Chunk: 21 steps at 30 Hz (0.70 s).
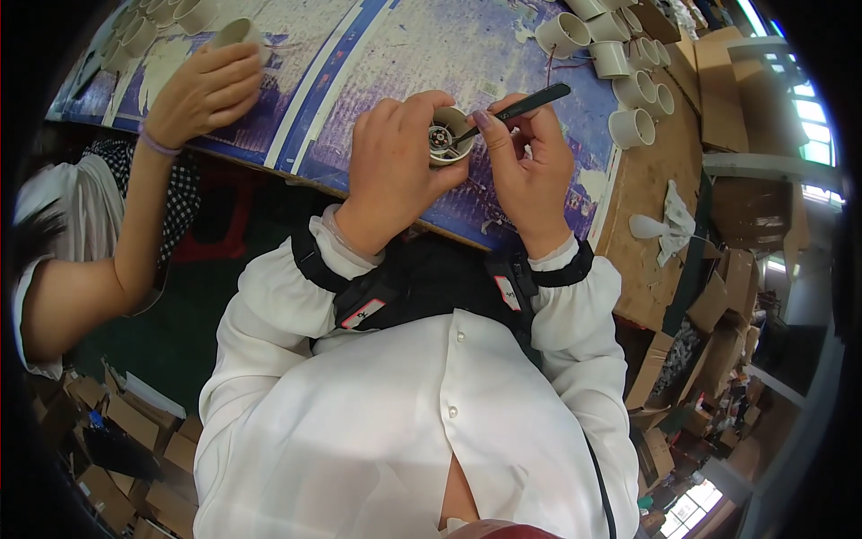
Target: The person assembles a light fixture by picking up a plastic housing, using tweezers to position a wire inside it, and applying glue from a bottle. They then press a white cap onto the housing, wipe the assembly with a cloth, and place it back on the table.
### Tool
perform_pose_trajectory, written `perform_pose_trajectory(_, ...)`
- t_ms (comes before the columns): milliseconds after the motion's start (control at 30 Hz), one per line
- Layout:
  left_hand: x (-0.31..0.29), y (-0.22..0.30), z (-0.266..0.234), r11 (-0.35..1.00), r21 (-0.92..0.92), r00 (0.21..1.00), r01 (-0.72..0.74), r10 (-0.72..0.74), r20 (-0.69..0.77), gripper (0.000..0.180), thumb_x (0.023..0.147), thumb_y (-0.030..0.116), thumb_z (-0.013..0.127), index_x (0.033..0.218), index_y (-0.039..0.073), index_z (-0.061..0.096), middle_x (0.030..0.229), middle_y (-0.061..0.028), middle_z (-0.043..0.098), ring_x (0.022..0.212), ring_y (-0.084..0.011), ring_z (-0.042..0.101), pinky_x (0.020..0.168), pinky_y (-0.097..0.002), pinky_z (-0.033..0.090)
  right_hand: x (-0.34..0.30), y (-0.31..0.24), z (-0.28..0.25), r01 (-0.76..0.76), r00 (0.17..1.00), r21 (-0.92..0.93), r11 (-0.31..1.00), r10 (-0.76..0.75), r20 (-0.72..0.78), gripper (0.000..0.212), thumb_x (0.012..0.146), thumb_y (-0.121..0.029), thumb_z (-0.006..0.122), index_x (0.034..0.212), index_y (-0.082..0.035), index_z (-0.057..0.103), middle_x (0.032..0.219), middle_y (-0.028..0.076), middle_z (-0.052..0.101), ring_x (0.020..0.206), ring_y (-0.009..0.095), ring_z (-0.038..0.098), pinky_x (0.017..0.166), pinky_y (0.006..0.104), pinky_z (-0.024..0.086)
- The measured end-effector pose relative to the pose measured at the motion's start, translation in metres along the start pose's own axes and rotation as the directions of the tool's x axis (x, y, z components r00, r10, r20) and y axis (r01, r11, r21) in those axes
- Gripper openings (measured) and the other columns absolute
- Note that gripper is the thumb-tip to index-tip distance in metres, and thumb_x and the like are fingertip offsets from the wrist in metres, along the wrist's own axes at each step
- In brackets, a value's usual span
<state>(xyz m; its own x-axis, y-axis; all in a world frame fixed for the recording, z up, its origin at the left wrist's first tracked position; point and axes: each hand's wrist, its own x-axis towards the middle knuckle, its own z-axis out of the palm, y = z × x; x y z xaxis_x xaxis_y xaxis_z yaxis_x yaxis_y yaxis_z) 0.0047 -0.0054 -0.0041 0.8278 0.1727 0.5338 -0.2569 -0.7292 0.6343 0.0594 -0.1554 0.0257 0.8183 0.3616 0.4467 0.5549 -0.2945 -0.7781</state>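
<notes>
My left hand [388,162] is wrapped round a short white plastic cylinder [456,118] at the near side of the worktable. Its open mouth faces up, and a small round part [441,137] with dark and reddish bits sits inside. My right hand [532,171] grips black tweezers [535,101] between thumb and fingers. Their dark tip reaches down into the cylinder, beside the round part. Whether the tip touches that part I cannot tell.
On the left, a co-worker's hand [208,90] holds another white cylinder [237,32]. More cylinders [632,129] stand at the far right, some with red wires, and others [137,36] at the far left. A crumpled white piece [675,221] lies on the brown board. Cardboard boxes [718,90] crowd the right side.
</notes>
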Motion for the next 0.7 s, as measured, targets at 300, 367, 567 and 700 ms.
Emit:
perform_pose_trajectory(300, -0.001, -0.001, 0.002, 1.000, 0.011, 1.000, -0.012, 0.013, -0.020, 0.059, 0.065, 0.019, 0.084, 0.117, 0.012, 0.058, 0.095, -0.0047, 0.066, 0.089, -0.0279, 0.058, 0.079, -0.0420, 0.042, 0.000, -0.003, -0.010, 0.083, 0.996, -0.079, 0.993, -0.084, -0.006, 0.010, 0.092, -0.009, 0.072, 0.099, -0.004, 0.066, 0.092, -0.001, 0.068, 0.068, 0.004, 0.052, 0.057, 0.0199, 0.038)
perform_pose_trajectory(367, -0.001, 0.000, 0.002, 1.000, 0.014, 1.000, -0.009, 0.010, -0.020, 0.059, 0.065, 0.019, 0.084, 0.117, 0.012, 0.058, 0.095, -0.0048, 0.066, 0.089, -0.0279, 0.058, 0.079, -0.0419, 0.042, -0.001, -0.004, -0.010, 0.089, 0.996, -0.078, 0.993, -0.089, 0.010, 0.010, 0.092, -0.009, 0.073, 0.098, -0.004, 0.066, 0.092, -0.001, 0.068, 0.068, 0.004, 0.052, 0.057, 0.0200, 0.038)
perform_pose_trajectory(567, -0.002, 0.000, 0.002, 1.000, 0.012, 1.000, -0.003, 0.004, -0.020, 0.059, 0.065, 0.019, 0.084, 0.117, 0.011, 0.058, 0.095, -0.0048, 0.066, 0.089, -0.0280, 0.058, 0.078, -0.0420, 0.041, -0.002, -0.005, -0.008, 0.085, 0.995, -0.050, 0.995, -0.082, 0.053, 0.011, 0.090, -0.008, 0.073, 0.099, -0.005, 0.067, 0.095, 0.000, 0.067, 0.069, 0.005, 0.051, 0.057, 0.0207, 0.037)
perform_pose_trajectory(700, -0.001, 0.000, 0.002, 1.000, 0.008, 1.000, -0.007, 0.007, -0.019, 0.059, 0.065, 0.019, 0.084, 0.117, 0.011, 0.058, 0.094, -0.0049, 0.066, 0.089, -0.0281, 0.058, 0.079, -0.0422, 0.041, -0.001, -0.002, -0.010, 0.093, 0.995, -0.045, 0.995, -0.091, 0.037, 0.011, 0.091, -0.008, 0.073, 0.099, -0.005, 0.067, 0.095, 0.000, 0.066, 0.070, 0.005, 0.051, 0.058, 0.0213, 0.037)
